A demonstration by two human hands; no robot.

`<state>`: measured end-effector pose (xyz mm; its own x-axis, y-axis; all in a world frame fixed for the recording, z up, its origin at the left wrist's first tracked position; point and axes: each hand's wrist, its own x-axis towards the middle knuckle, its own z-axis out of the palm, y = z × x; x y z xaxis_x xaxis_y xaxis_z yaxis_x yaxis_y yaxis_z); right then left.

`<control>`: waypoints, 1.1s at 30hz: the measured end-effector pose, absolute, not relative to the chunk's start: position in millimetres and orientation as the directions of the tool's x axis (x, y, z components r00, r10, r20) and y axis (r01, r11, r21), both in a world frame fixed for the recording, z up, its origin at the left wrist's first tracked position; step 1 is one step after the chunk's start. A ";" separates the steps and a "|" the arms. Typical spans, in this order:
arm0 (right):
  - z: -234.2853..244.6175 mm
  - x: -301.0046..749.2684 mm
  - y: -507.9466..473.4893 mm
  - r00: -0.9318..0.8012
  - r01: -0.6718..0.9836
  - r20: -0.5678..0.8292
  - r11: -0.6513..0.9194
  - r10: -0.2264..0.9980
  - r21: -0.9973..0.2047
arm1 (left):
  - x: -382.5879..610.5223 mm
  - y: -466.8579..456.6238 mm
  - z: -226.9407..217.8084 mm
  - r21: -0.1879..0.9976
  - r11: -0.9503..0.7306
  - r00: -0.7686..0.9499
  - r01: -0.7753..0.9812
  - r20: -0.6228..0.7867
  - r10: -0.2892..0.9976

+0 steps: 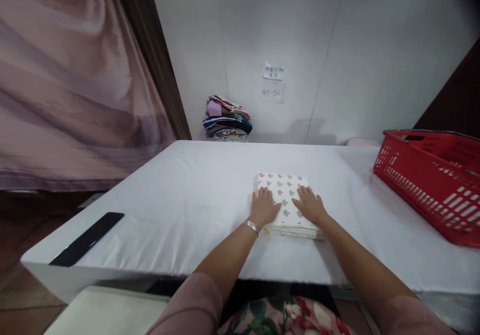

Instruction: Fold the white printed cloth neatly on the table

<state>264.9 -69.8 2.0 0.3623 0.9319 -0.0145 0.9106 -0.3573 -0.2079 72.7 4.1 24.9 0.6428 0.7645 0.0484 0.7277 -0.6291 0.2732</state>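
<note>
A folded white cloth with a grey printed pattern lies on the white-covered table in front of me, its several layers showing along the near edge. My left hand rests on its left side, fingers spread and pointing away from me. On the right side of the cloth lies my right hand, also flat with the fingers apart. Neither hand grips the fabric. The middle of the cloth shows between the two hands.
A red plastic basket stands at the table's right. A black flat slab lies at the left front corner of the table. Behind the far edge is a stack of folded fabrics. A pink curtain hangs at left.
</note>
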 end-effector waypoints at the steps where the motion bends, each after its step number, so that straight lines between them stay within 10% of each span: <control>1: 1.4 265.5 -70.2 0.356 0.913 -0.011 -0.350 0.935 -0.208 | 74.8 7.3 29.2 0.300 -0.616 0.638 0.728 0.029 0.769; 33: 6.4 292.6 -16.4 0.350 0.890 0.030 -0.322 0.936 -0.321 | 80.5 41.5 14.5 0.410 -0.487 0.521 0.771 0.034 0.853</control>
